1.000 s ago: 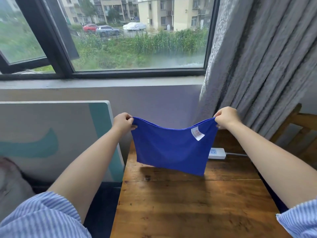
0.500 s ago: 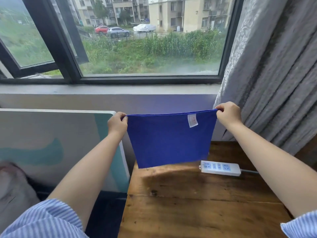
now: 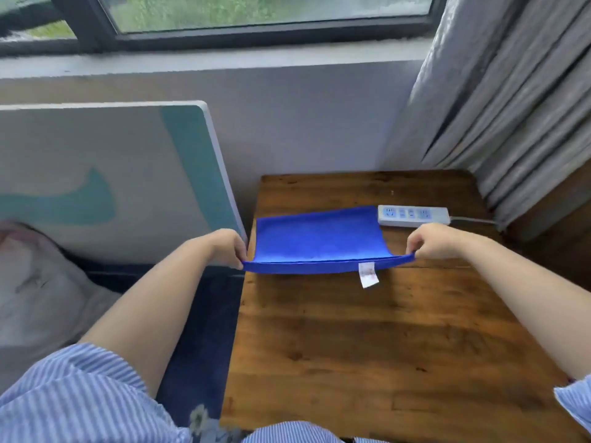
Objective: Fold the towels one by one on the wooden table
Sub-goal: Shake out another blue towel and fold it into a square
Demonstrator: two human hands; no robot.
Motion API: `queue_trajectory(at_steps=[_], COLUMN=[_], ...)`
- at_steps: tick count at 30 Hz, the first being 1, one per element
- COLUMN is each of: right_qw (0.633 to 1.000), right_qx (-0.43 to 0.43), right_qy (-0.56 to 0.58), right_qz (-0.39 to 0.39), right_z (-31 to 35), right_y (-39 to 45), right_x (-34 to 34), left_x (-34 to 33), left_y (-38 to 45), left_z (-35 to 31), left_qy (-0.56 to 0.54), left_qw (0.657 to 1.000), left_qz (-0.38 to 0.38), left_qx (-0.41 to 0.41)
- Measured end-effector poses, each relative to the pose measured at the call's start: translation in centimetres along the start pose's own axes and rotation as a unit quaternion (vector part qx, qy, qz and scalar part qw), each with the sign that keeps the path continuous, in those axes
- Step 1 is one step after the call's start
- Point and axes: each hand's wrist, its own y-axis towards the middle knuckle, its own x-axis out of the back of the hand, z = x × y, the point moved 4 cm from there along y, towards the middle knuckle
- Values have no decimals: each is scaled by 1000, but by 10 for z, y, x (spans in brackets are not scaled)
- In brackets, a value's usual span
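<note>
Left hand (image 3: 228, 247), right hand (image 3: 428, 241) each pinch near corner of towel (image 3: 316, 238); far edge lies on table (image 3: 367, 330), beside power strip (image 3: 413, 215).

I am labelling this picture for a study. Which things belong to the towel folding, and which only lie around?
Part of the job: blue towel, wooden table, left hand, right hand.

Just lying about: power strip, curtain, leaning board.
</note>
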Motion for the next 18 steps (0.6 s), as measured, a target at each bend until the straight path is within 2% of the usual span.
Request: queue_trajectory(at_steps=[3,8,14,18], right_qw=[996,981,961,934], right_qx=[-12,-17,-43,-72], right_qy=[-11,-10,45,55], right_qz=[92,191,268,347], right_z=[6,5,-3,2], right_y=[-8,-19,-28,-30], right_x=[-43,-114,-167,-192], left_x=[-42,-107,-164,-187], left_y=[-3,-9,-13,-14], left_z=[0,5,33,45], left_qy=[75,124,64,43], left_qw=[990,971,961,946], left_qz=[120,202,269,319], left_qx=[16,0,6,32])
